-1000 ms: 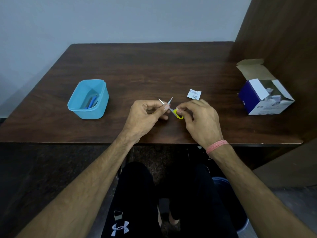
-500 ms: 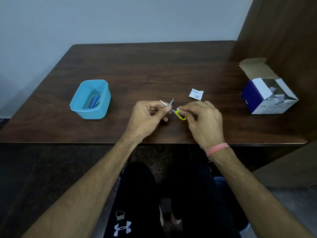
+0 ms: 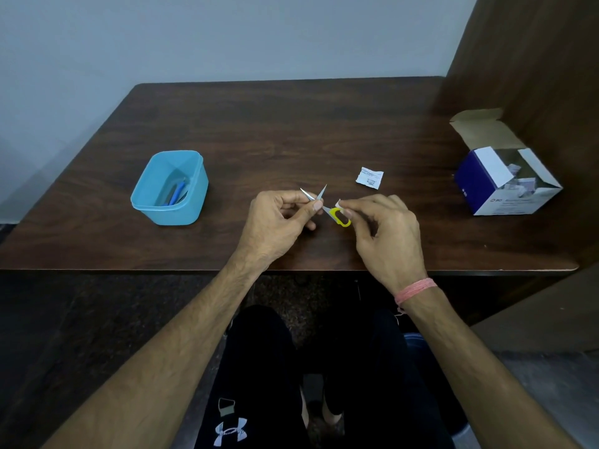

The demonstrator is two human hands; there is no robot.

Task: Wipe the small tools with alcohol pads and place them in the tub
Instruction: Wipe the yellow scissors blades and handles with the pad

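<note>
Small scissors (image 3: 328, 209) with yellow handles and open silver blades hang just above the table's front middle. My left hand (image 3: 278, 223) pinches them at the blades near the pivot. My right hand (image 3: 382, 231) pinches a small white alcohol pad (image 3: 340, 204) against the yellow handle loop. A light blue plastic tub (image 3: 155, 205) stands to the left, with blue-handled tools (image 3: 176, 194) lying inside it.
A torn white pad wrapper (image 3: 369, 177) lies behind my right hand. An open blue and white box of pads (image 3: 505, 179) stands at the right, next to a wooden side panel (image 3: 534, 76). The dark wooden table (image 3: 275, 131) ends just in front of my wrists.
My right hand's fingers with the pad have slid from near the pivot out along the yellow handle. My left hand keeps its hold on the blades.
</note>
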